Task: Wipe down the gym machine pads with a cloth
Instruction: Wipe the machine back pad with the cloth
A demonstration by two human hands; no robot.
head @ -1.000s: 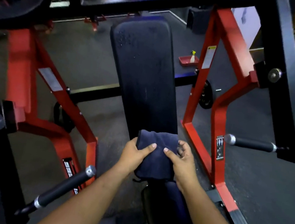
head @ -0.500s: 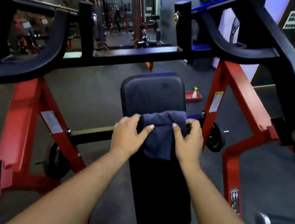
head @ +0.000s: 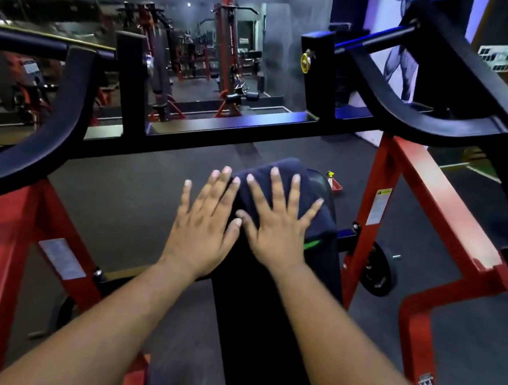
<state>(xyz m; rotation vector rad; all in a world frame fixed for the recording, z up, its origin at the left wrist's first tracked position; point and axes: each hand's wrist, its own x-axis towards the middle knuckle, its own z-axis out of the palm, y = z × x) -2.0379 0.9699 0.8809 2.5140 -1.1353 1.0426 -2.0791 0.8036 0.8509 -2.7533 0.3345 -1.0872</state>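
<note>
**Top of back pad: flat-palm wipe**

Your left hand (head: 202, 221) and right hand (head: 274, 223) both lie flat, fingers straight and spread, gripping nothing. They press the dark cloth (head: 283, 176) onto the top end of the back pad (head: 268, 322), centre of frame. The right hand sits fully on cloth; the left looks half off its edge, so shift it on. Keep palms flat, pressure even, and cover the top edge and corners.

The pad is black, narrow, sloping up away from you. Red frame (head: 438, 195) stands either side, black lever arms (head: 62, 124) overhead. Spray bottle (head: 330, 176) is on the floor beyond, right of centre.
</note>
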